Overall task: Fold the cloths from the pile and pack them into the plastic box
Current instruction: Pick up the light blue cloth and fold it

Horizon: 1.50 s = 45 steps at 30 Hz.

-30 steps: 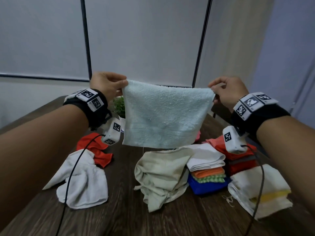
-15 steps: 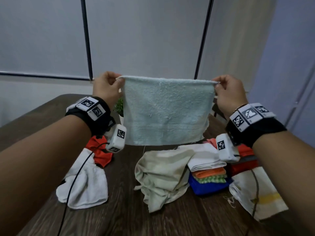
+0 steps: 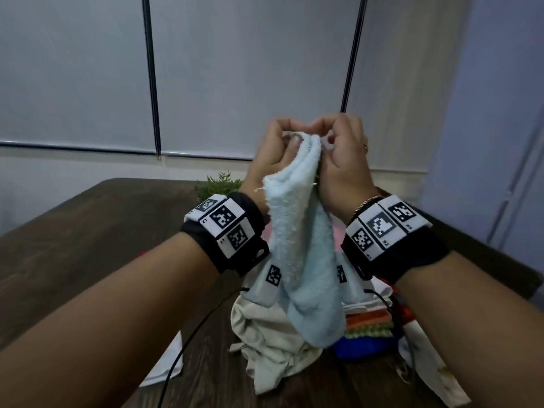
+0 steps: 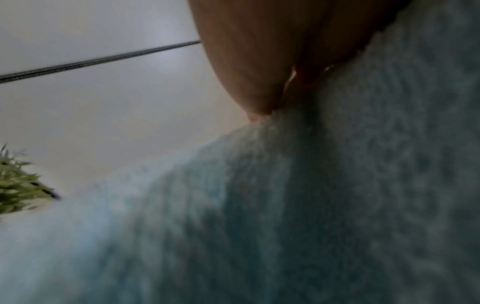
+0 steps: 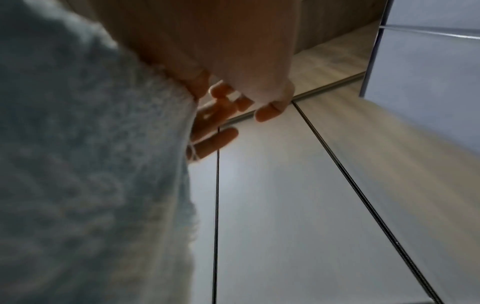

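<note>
Half-fold in the air: corners met above the table (image 3: 88, 231)

The pale blue towel (image 3: 306, 260) is hung doubled over the heap of cloths (image 3: 273, 334); its top is pinched by curled left hand (image 3: 270, 154) and right hand (image 3: 344, 163). Edges are best aligned before one hand is freed.

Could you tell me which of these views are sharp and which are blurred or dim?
Head view: sharp, evenly lit, light blue towel clear between both hands. Left wrist view: towel fills the frame, dim and soft. Right wrist view: towel blurred, background streaked.
</note>
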{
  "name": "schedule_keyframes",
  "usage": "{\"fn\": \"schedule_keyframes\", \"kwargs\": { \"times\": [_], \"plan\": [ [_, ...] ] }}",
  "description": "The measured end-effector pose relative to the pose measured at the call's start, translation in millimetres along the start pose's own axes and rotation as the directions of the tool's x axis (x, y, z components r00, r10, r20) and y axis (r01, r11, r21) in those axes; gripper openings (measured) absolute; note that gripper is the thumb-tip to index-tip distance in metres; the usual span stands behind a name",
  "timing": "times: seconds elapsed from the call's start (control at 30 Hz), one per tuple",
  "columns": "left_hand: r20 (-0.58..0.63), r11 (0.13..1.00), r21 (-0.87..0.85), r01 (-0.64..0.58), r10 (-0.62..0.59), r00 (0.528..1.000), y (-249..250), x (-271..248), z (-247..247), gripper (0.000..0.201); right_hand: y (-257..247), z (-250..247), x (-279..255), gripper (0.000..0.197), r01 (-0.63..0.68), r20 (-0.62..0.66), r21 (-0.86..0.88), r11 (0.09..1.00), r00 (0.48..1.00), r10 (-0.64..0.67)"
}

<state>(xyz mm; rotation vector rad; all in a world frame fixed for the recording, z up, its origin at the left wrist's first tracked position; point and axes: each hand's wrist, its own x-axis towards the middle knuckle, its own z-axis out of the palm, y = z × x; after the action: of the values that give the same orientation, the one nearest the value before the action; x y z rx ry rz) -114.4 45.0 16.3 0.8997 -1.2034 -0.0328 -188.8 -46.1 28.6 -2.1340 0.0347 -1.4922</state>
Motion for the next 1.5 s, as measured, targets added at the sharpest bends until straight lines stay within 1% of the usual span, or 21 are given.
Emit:
{"fn": "schedule_keyframes", "kwargs": {
  "times": [0.07, 0.13, 0.2, 0.27, 0.3, 0.33, 0.37, 0.4, 0.43, 0.47, 0.53, 0.83, 1.0, 1.17, 1.23, 1.3, 1.33, 1.37, 1.43, 1.47, 1.5],
  "plan": [
    [0.0, 0.999, 0.03, 0.035, -0.035, 0.999, -2, -5, 3, 0.01, 6, -3, 2, 0.016, -0.059, 0.026, -0.084, 0.995, 0.998, 0.061],
    [-0.025, 0.973, 0.225, 0.05, -0.046, 0.999, -1, -8, 4, 0.007, 8, -10, 1, 0.014, -0.12, 0.147, -0.065, 0.991, 0.981, 0.128],
    [-0.047, 0.895, 0.446, 0.023, -0.002, 0.999, -1, -6, 1, 0.009, 3, -19, 0, 0.007, -0.232, 0.231, 0.113, 0.966, 0.952, 0.202],
    [-0.071, 0.828, 0.561, 0.022, 0.021, 0.997, -4, -2, -6, 0.01, -2, -27, -5, 0.02, -0.449, 0.319, 0.331, 0.83, 0.881, 0.349],
    [-0.099, 0.81, 0.585, 0.04, 0.023, 0.995, -6, 0, -10, 0.009, -3, -31, -6, 0.026, -0.522, 0.39, 0.35, 0.778, 0.836, 0.385],
    [-0.136, 0.802, 0.593, 0.063, 0.022, 0.991, -9, 2, -15, 0.009, -3, -34, -7, 0.025, -0.548, 0.468, 0.263, 0.794, 0.792, 0.392],
    [-0.176, 0.803, 0.59, 0.085, 0.025, 0.984, -11, 4, -21, 0.009, -2, -37, -7, 0.017, -0.466, 0.546, 0.069, 0.882, 0.758, 0.358],
    [-0.216, 0.809, 0.576, 0.113, 0.018, 0.976, -12, 5, -27, 0.01, -2, -39, -7, 0.006, -0.299, 0.577, -0.146, 0.943, 0.748, 0.327],
    [-0.244, 0.822, 0.553, 0.137, 0.002, 0.97, -13, 6, -33, 0.01, 2, -38, -5, 0.009, -0.132, 0.532, -0.325, 0.936, 0.793, 0.296],
    [-0.249, 0.834, 0.529, 0.156, -0.023, 0.968, -12, 7, -38, 0.012, 7, -38, -2, 0.016, -0.063, 0.437, -0.404, 0.913, 0.863, 0.253],
    [-0.23, 0.838, 0.512, 0.188, -0.077, 0.97, -11, 5, -46, 0.016, 11, -37, 4, 0.022, -0.082, 0.279, -0.394, 0.916, 0.939, 0.204],
    [-0.245, 0.782, 0.567, 0.258, -0.139, 0.96, -23, -6, -75, 0.011, 19, -27, 13, 0.018, -0.018, 0.404, -0.494, 0.87, 0.881, 0.248],
    [-0.283, 0.744, 0.597, 0.3, -0.155, 0.946, -34, -9, -80, 0.008, 34, -12, 9, 0.008, -0.168, 0.372, -0.413, 0.895, 0.866, 0.334],
    [-0.208, 0.834, 0.464, 0.299, -0.226, 0.952, -14, -13, -79, 0.003, 18, -29, 12, 0.012, -0.116, 0.348, -0.39, 0.913, 0.9, 0.263],
    [-0.123, 0.886, 0.313, 0.342, -0.319, 0.94, -3, -24, -78, 0.006, 7, -42, 1, 0.012, -0.083, 0.417, -0.377, 0.923, 0.874, 0.249],
    [0.046, 0.854, 0.265, 0.448, -0.476, 0.878, 0, -42, -78, 0.01, 2, -54, -21, 0.012, -0.064, 0.551, -0.376, 0.924, 0.787, 0.278],
    [0.15, 0.801, 0.329, 0.5, -0.567, 0.81, -3, -53, -80, 0.014, 1, -56, -36, 0.01, -0.052, 0.636, -0.392, 0.918, 0.706, 0.312],
    [0.245, 0.731, 0.441, 0.52, -0.656, 0.714, -9, -66, -81, 0.017, 3, -57, -52, 0.009, -0.03, 0.723, -0.415, 0.909, 0.596, 0.35],
    [0.374, 0.584, 0.641, 0.498, -0.804, 0.462, -26, -95, -78, 0.016, 9, -53, -88, 0.007, 0.069, 0.838, -0.458, 0.886, 0.367, 0.405],
    [0.415, 0.534, 0.682, 0.499, -0.845, 0.338, -35, -110, -75, 0.013, 14, -50, -106, 0.006, 0.107, 0.864, -0.458, 0.883, 0.286, 0.413],
    [0.443, 0.504, 0.711, 0.491, -0.863, 0.244, -42, -123, -71, 0.01, 20, -47, -122, 0.006, 0.119, 0.88, -0.45, 0.885, 0.228, 0.417]
  ]
}}
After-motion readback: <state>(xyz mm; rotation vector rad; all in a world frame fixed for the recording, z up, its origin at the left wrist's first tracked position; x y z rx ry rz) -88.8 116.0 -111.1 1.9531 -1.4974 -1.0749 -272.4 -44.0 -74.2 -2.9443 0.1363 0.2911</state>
